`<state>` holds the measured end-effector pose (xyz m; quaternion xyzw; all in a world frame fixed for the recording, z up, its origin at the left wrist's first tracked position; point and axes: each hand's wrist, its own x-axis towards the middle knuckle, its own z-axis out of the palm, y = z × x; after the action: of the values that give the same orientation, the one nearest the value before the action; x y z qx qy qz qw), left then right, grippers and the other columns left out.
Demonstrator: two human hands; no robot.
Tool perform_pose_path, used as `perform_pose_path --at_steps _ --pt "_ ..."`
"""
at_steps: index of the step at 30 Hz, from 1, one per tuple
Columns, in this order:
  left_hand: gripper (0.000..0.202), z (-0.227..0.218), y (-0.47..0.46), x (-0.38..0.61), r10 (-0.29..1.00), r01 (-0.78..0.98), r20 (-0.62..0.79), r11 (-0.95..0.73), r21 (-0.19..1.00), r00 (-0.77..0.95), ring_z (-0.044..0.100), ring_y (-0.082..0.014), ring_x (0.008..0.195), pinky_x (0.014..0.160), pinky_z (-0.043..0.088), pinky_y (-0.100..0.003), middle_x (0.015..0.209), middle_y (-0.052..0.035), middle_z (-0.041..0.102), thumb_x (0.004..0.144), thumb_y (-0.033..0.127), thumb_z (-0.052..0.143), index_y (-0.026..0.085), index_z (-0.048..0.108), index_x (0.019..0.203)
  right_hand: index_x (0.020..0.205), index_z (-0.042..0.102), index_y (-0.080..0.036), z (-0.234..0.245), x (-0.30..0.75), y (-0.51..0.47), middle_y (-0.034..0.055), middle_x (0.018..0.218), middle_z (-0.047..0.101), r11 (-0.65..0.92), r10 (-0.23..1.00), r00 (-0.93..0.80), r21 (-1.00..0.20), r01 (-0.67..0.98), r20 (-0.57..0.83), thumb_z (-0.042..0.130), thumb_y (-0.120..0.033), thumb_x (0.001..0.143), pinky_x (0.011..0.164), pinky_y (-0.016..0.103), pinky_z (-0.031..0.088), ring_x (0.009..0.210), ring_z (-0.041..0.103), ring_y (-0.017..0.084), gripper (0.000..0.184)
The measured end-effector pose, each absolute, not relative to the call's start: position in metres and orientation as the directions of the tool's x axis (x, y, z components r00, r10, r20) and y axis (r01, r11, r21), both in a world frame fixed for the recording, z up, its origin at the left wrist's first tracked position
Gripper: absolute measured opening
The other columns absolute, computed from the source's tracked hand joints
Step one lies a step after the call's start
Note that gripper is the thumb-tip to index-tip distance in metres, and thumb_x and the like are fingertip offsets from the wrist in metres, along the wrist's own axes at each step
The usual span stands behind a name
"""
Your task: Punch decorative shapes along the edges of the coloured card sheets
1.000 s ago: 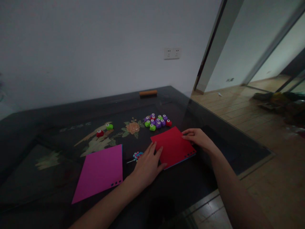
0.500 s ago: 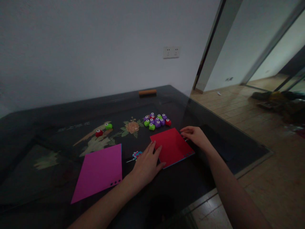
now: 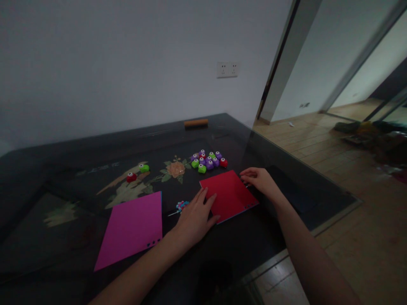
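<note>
A sheet of red paper (image 3: 229,195), with small dark cut-outs along its near right edge, lies on the dark table. My left hand (image 3: 194,213) rests flat over its left edge, fingers spread. At the sheet's right edge, my right hand (image 3: 258,181) has its fingers curled together around something small with a shiny bit showing; I cannot make out what it is. Left of my left hand lies a cluster of pink, blue and white beads (image 3: 182,206) with a thin stick, partly covered by the hand. A magenta sheet (image 3: 133,228) with similar cut-outs lies further left.
Beyond the red sheet sit several small purple, green and red pieces with eye-like white tops (image 3: 209,162). A red piece (image 3: 131,177) and a green one (image 3: 144,168) stand apart at left. A brown roll (image 3: 196,123) lies near the table's back edge (image 3: 143,128).
The whole view has shifted very slightly. Both hands and the sheets keep their places.
</note>
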<state>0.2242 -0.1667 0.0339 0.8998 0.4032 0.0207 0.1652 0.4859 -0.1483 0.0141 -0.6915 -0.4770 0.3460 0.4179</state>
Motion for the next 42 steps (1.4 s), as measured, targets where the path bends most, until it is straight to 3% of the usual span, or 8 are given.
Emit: perform_pose_path --at_steps 15,20,27,33,39,42 --pt "0.057 0.035 -0.168 0.225 0.724 0.709 -0.093 -0.628 0.320 0.683 0.028 -0.0292 0.134 0.105 0.032 -0.045 0.146 -0.0164 0.031 0.082 0.039 0.053 0.018 0.041 0.134 0.080 0.066 -0.015 0.009 0.489 -0.146 0.0040 0.067 0.068 -0.180 0.950 0.306 -0.903 0.391 -0.057 0.063 -0.014 0.069 0.052 0.024 0.050 0.056 0.061 0.013 0.011" --pt "0.057 0.032 -0.167 0.223 0.727 0.704 -0.072 -0.629 0.330 0.683 0.029 -0.0305 0.134 0.105 0.032 -0.044 0.146 -0.0176 0.031 0.082 0.038 0.054 0.018 0.041 0.134 0.078 0.066 -0.015 0.009 0.488 -0.147 0.0019 0.059 0.064 -0.176 0.948 0.313 -0.916 0.360 -0.059 0.063 -0.014 0.069 0.050 0.023 0.048 0.053 0.060 0.012 0.010" --pt "0.044 0.057 -0.161 0.210 0.731 0.638 0.130 -0.656 0.402 0.670 0.040 -0.0245 0.128 0.102 0.037 -0.039 0.143 -0.0092 0.038 0.087 0.038 0.046 0.024 0.046 0.129 0.081 0.066 -0.014 0.005 0.495 -0.145 0.0042 0.068 0.067 -0.132 0.941 0.339 -0.905 0.405 0.014 0.060 -0.018 0.071 0.052 0.022 0.047 0.054 0.061 0.012 0.012" --pt "0.030 0.057 -0.142 0.133 0.803 0.685 0.301 -0.596 0.419 0.515 0.050 -0.0181 0.117 0.100 0.039 -0.035 0.125 -0.0038 0.055 0.089 0.030 0.039 0.024 0.059 0.110 0.081 0.066 -0.014 0.009 0.494 -0.145 0.0052 0.068 0.067 -0.082 0.923 0.371 -0.886 0.456 0.105 0.060 -0.029 0.072 0.053 0.023 0.046 0.057 0.060 0.013 0.018" --pt "0.028 0.017 -0.107 0.021 0.883 0.794 0.411 -0.414 0.446 0.229 0.058 -0.0239 0.105 0.094 0.043 -0.043 0.107 -0.0082 0.065 0.082 0.028 0.042 0.021 0.063 0.098 0.083 0.066 -0.012 0.009 0.490 -0.144 0.0079 0.068 0.067 0.023 0.876 0.414 -0.879 0.477 0.248 0.061 -0.041 0.071 0.053 0.027 0.047 0.058 0.060 0.016 0.032" --pt "0.030 0.008 -0.097 -0.003 0.893 0.806 0.419 -0.366 0.465 0.164 0.060 -0.0254 0.098 0.089 0.046 -0.042 0.103 -0.0102 0.066 0.080 0.030 0.044 0.018 0.064 0.097 0.084 0.066 -0.012 0.015 0.480 -0.146 0.0084 0.069 0.067 0.079 0.836 0.440 -0.866 0.495 0.327 0.060 -0.043 0.072 0.056 0.030 0.048 0.060 0.061 0.018 0.034"
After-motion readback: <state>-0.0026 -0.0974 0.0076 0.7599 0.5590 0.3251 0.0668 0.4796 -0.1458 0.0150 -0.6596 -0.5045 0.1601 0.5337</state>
